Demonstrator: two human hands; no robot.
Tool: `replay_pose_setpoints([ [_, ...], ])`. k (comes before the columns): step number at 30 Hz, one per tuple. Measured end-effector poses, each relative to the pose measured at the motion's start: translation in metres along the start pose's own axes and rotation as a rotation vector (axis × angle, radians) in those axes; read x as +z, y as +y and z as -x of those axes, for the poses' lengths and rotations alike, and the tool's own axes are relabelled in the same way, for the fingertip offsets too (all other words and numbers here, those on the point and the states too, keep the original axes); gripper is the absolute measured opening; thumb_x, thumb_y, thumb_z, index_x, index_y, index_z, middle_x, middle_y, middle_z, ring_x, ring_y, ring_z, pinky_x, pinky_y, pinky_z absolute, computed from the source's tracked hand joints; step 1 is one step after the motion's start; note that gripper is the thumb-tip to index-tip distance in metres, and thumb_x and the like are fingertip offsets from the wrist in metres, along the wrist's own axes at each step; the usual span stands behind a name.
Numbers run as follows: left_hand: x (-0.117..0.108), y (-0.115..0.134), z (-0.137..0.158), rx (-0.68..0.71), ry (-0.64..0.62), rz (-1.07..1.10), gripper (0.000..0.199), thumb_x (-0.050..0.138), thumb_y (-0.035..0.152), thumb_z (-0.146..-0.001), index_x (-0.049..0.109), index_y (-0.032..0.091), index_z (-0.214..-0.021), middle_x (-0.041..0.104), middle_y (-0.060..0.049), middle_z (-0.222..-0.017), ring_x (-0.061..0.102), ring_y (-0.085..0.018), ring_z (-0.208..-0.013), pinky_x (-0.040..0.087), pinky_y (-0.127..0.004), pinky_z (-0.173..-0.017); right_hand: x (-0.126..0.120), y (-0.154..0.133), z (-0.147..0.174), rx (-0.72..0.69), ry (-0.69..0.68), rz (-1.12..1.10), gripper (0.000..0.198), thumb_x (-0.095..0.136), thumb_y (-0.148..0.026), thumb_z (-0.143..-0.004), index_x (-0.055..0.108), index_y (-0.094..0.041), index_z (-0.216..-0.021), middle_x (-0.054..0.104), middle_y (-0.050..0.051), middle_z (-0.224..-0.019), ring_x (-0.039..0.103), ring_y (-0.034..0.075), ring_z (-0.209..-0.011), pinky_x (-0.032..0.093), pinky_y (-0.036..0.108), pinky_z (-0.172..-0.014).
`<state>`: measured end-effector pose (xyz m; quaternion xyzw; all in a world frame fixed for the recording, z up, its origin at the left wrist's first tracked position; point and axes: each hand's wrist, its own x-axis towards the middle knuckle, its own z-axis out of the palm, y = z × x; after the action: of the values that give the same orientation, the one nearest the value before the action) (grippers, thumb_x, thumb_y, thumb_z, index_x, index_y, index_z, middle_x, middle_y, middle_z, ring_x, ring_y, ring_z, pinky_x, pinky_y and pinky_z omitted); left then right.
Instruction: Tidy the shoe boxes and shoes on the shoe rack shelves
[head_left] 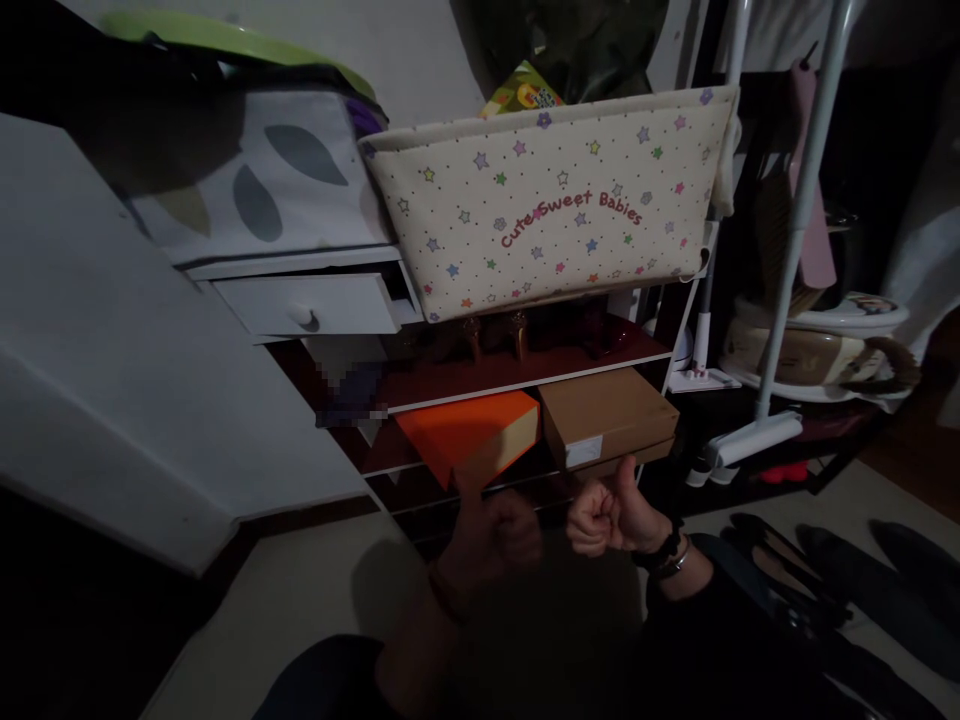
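Both hands are raised in front of a low shoe rack, each in a fist with its thumb pointing up. My left hand is in shadow and somewhat blurred; its curled fingers show nothing in them. Just beyond it lies an orange box on a lower shelf. My right hand, with dark and silver bands at the wrist, is also closed on nothing. Behind that hand a brown cardboard box with a white label sits beside the orange one. Neither hand appears to touch the boxes.
Above stands a cream fabric basket printed with stars. To its left, a white drawer is under a leaf-patterned box. A mop leans at the right, near a pink dustpan-like piece. Dark shoes lie on the floor.
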<state>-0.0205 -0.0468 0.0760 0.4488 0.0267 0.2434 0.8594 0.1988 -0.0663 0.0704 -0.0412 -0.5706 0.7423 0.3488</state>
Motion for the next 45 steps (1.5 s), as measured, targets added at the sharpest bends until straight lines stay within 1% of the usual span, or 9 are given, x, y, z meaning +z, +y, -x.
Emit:
replay_pose_setpoints([
  [3,-0.001,-0.002,-0.002,0.003,0.080,-0.062,0.081,0.045,0.100,-0.081,0.041,0.022,-0.061,0.026,0.007,-0.049,0.021,-0.007,-0.040,0.016,-0.026,-0.046,0.009,-0.012,0.010,-0.061,0.235,0.330,0.092,0.031,-0.101,-0.087,0.066,-0.015,-0.081,0.050,-0.001,-0.065,0.046,0.012,-0.056,0.038,0.028,-0.057],
  [6,-0.008,-0.007,-0.002,-0.014,0.179,-0.099,0.069,0.064,0.086,-0.085,0.053,0.019,-0.073,0.036,0.006,-0.057,0.028,-0.008,-0.046,0.018,-0.024,-0.046,0.012,-0.025,0.029,-0.118,0.525,0.791,0.069,0.055,-0.081,-0.097,0.070,-0.018,-0.121,0.066,0.007,-0.101,0.063,0.021,-0.093,0.048,0.033,-0.083],
  [12,-0.047,-0.030,-0.005,-0.073,0.200,-0.150,0.067,0.062,0.085,-0.088,0.056,0.019,-0.079,0.043,0.005,-0.058,0.031,-0.008,-0.042,0.024,-0.025,-0.046,-0.013,-0.029,0.067,-0.305,0.871,1.348,0.042,0.062,-0.049,-0.105,0.060,-0.026,-0.141,0.066,0.010,-0.128,0.064,0.029,-0.121,0.053,0.041,-0.101],
  [20,-0.130,-0.075,-0.027,-0.117,0.443,-0.174,0.076,0.067,0.095,-0.073,0.055,0.020,-0.081,0.055,0.001,-0.065,0.049,-0.012,-0.050,0.032,-0.028,-0.052,-0.061,-0.022,0.078,-0.515,1.049,1.799,0.069,0.076,-0.039,-0.096,0.048,-0.028,-0.158,0.059,0.016,-0.138,0.059,0.037,-0.128,0.054,0.059,-0.106],
  [25,-0.141,-0.081,-0.025,-0.112,0.625,-0.096,0.065,0.079,0.080,-0.074,0.059,0.020,-0.088,0.063,-0.001,-0.080,0.058,-0.014,-0.062,0.041,-0.030,-0.062,-0.088,0.003,0.083,-0.537,1.040,1.993,0.086,0.080,-0.041,-0.093,0.037,-0.030,-0.167,0.057,0.017,-0.145,0.057,0.040,-0.135,0.042,0.072,-0.118],
  [31,-0.133,-0.084,-0.041,-0.102,0.798,-0.011,0.063,0.074,0.071,-0.086,0.064,0.017,-0.118,0.070,-0.012,-0.109,0.068,-0.022,-0.087,0.051,-0.038,-0.084,-0.109,0.034,0.080,-0.451,1.024,2.097,0.101,0.083,-0.050,-0.091,0.025,-0.029,-0.172,0.054,0.018,-0.158,0.046,0.044,-0.151,0.024,0.079,-0.127],
  [37,-0.135,-0.092,-0.056,-0.100,0.771,-0.026,0.080,0.069,0.075,-0.087,0.058,0.016,-0.140,0.064,-0.021,-0.133,0.071,-0.029,-0.099,0.051,-0.044,-0.092,-0.124,0.043,0.078,-0.423,1.024,2.100,0.104,0.081,-0.056,-0.091,0.023,-0.027,-0.173,0.055,0.019,-0.158,0.043,0.043,-0.155,0.020,0.077,-0.129],
  [41,-0.140,-0.096,-0.056,-0.091,0.619,-0.005,0.095,0.068,0.083,-0.083,0.055,0.016,-0.149,0.057,-0.025,-0.148,0.068,-0.036,-0.115,0.048,-0.047,-0.099,-0.127,0.048,0.079,-0.399,1.032,2.132,0.108,0.080,-0.063,-0.090,0.022,-0.028,-0.174,0.050,0.019,-0.164,0.041,0.045,-0.156,0.013,0.079,-0.129],
  [45,-0.143,-0.099,-0.056,-0.089,0.578,0.025,0.107,0.071,0.088,-0.076,0.051,0.016,-0.153,0.053,-0.027,-0.153,0.064,-0.040,-0.124,0.046,-0.048,-0.100,-0.128,0.055,0.079,-0.334,0.900,2.216,0.107,0.079,-0.058,-0.092,0.015,-0.036,-0.175,0.030,0.014,-0.178,0.028,0.046,-0.162,0.003,0.081,-0.128],
])
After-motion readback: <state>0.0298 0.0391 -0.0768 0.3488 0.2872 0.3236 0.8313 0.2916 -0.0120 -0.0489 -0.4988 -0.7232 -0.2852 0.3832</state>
